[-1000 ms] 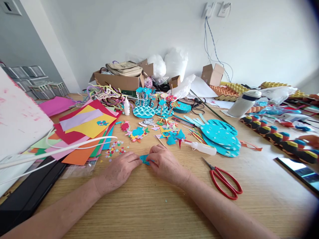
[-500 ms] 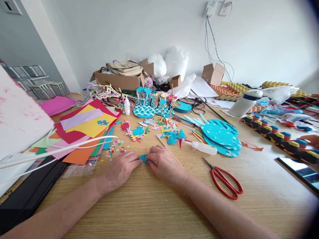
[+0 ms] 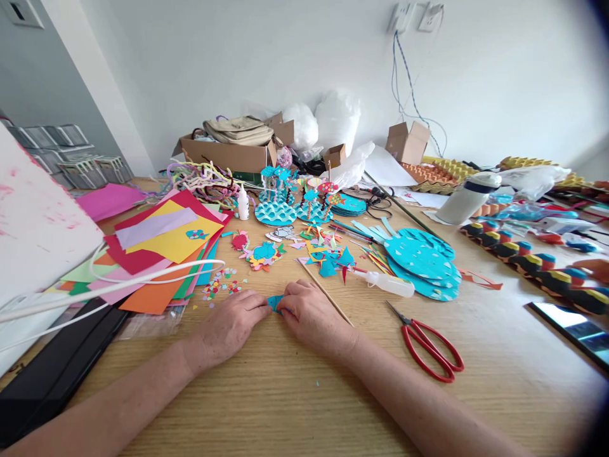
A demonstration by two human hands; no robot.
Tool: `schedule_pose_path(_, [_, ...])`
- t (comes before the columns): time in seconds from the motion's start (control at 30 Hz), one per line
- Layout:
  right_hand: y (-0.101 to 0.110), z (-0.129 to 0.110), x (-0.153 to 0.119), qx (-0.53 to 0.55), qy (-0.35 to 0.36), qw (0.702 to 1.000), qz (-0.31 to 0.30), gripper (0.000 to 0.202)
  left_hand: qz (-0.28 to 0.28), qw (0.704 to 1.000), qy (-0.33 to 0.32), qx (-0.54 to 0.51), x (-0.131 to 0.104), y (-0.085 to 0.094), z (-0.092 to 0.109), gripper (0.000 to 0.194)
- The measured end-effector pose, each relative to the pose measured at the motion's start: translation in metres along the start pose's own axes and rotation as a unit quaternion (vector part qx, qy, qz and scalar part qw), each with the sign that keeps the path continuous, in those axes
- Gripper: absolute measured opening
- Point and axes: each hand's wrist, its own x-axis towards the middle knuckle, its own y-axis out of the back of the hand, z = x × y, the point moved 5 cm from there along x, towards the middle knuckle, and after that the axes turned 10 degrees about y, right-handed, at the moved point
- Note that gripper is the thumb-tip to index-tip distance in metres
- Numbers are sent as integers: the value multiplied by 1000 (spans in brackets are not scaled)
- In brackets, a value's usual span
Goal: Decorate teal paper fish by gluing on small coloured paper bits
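Observation:
A small blue paper piece (image 3: pixel 274 303) lies low over the wooden table between my two hands, mostly covered by fingers. My left hand (image 3: pixel 234 320) has its fingertips closed on the piece's left end. At the other end, my right hand (image 3: pixel 307 312) pinches it between thumb and curled fingers. A thin wooden stick (image 3: pixel 328 295) runs slantwise behind my right hand. Blue and coloured paper scraps (image 3: pixel 328 260) lie just beyond the hands, beside a blue paper fish shape (image 3: pixel 264 252). Tiny paper dots (image 3: pixel 221 284) are scattered near my left hand.
Red-handled scissors (image 3: pixel 431 346) lie right of my right forearm, with a glue bottle (image 3: pixel 390 284) and blue discs (image 3: pixel 421 260) beyond. Coloured paper sheets (image 3: pixel 162 254) and a white cable (image 3: pixel 157 274) are at left. Blue wave-shaped models (image 3: pixel 276 212) stand farther back.
My right fingers have shifted slightly over the blue paper piece, covering a bit more of its right end. My left hand stays nearly still.

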Motion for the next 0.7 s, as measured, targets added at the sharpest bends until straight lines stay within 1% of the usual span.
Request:
schedule_pose_path(0.13, [2, 4, -1, 20, -3, 999, 29, 20, 1, 1000, 2, 4, -1, -1, 0, 27])
schedule_pose_path(0.2, [3, 4, -2, 26, 8, 999, 38, 19, 2, 1000, 0, 5, -1, -1, 0, 28])
schedule_pose_path(0.37, [2, 0, -2, 9, 38, 999, 38, 19, 2, 1000, -4, 1, 0, -1, 0, 29])
schedule_pose_path(0.7, [2, -1, -2, 12, 46, 999, 23, 20, -10, 1000, 9, -14, 0, 1, 1, 28])
